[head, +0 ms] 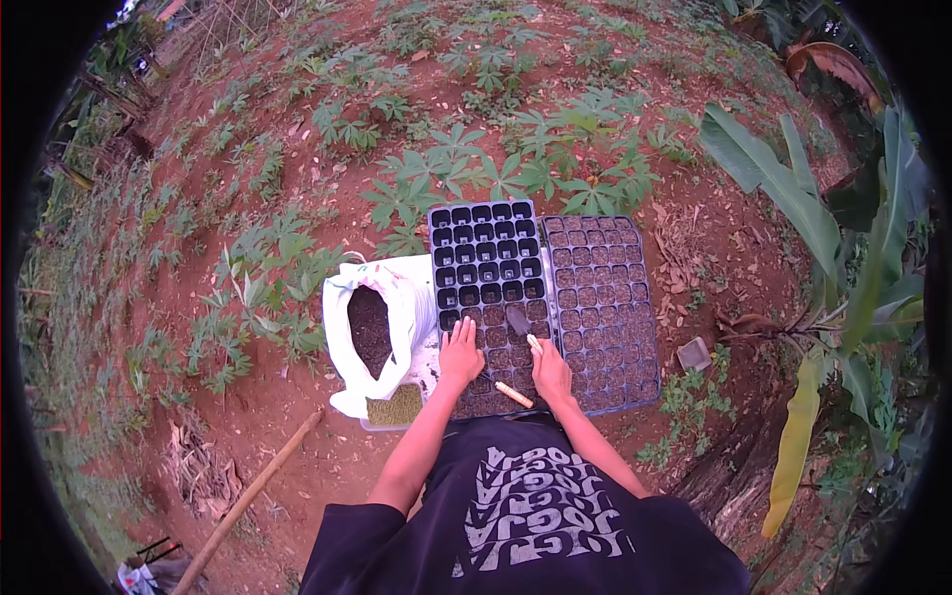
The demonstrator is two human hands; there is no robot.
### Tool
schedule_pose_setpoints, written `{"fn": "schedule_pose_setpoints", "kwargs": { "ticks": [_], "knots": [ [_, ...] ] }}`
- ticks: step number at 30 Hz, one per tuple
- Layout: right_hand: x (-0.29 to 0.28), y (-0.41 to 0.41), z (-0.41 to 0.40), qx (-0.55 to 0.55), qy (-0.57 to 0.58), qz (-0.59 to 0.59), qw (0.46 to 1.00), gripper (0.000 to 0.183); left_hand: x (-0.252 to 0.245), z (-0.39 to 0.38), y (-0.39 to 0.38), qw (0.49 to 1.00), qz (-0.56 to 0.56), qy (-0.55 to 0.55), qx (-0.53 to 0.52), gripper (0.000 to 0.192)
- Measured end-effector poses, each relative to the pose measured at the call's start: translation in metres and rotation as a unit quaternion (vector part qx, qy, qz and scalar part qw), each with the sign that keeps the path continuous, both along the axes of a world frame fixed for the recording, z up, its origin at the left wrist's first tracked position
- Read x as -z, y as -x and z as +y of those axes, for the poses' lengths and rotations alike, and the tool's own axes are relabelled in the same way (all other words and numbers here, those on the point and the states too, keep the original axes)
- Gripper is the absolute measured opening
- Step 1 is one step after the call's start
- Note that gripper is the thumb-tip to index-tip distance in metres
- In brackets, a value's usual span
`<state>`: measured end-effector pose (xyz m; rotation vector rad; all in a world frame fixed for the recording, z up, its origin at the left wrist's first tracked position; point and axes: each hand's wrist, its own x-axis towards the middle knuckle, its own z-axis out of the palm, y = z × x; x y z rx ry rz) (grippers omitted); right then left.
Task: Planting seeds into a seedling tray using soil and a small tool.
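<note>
My right hand point(552, 373) grips the light wooden handle of a small hand trowel point(518, 320), whose dark blade lies over soil-filled cells. Flat on the left side of the same black seedling tray point(484, 201) rests my left hand point(461, 353), fingers apart. The tray's far cells are empty and its near cells hold dark soil. Between my hands a second small tool with a wooden handle point(514, 395) lies on the tray; its head is partly hidden. A second seedling tray point(654, 335), filled with soil, is at the right. Left of my left hand stands an open white sack of soil point(336, 335).
A clear container of greenish grains point(395, 406) sits below the sack. A wooden pole point(249, 498) slants across the ground at lower left. Leafy plants point(491, 175) grow beyond the trays, and a banana plant point(781, 186) stands at right near a small square object point(694, 354).
</note>
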<state>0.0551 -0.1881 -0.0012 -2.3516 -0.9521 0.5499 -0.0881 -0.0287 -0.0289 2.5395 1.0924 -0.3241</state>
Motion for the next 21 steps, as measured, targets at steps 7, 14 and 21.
{"fn": "schedule_pose_setpoints", "kwargs": {
  "ticks": [7, 14, 21],
  "knots": [
    [0.004, -0.003, 0.000, 0.020, 0.000, -0.005, 1.000, 0.024, -0.004, -0.001, -0.006, 0.999, 0.035, -0.002, 0.002, 0.072],
    [0.006, -0.010, -0.004, 0.032, 0.041, -0.001, 0.999, 0.023, -0.011, -0.003, -0.006, 1.000, -0.028, -0.006, 0.003, 0.075],
    [0.005, -0.026, -0.011, 0.036, 0.030, -0.010, 0.999, 0.020, -0.013, -0.005, -0.037, 0.995, -0.078, 0.003, 0.062, 0.075]
  ]
}}
